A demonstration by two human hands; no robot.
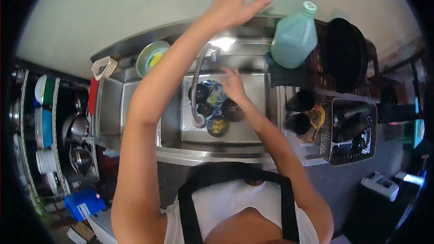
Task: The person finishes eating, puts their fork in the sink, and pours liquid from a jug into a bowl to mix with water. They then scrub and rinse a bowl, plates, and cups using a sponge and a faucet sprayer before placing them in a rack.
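Note:
My left hand [237, 2] is raised in front of the wall, fingers apart and holding nothing, left of the greenish plastic jug [296, 38]. Lower down, my right hand [234, 88] hangs over the sink basin [251, 138] with its fingers spread. Just below it is a dark bowl [232, 110]. Also in the basin are a patterned plate [212, 86], partly covered by small dark bowls [198, 93], and a dish with yellow pieces [218, 126]. The flexible faucet hose [195, 88] curves down over these dishes; no running water can be made out.
A metal bowl with something yellow [151, 58] and a small beige container [104, 68] stand at the back left. To the right are black cups [298, 123], a wire basket of dark items [332, 149] and a large black round pan or tray [344, 54]. Shelves of cookware [56, 131] line the left.

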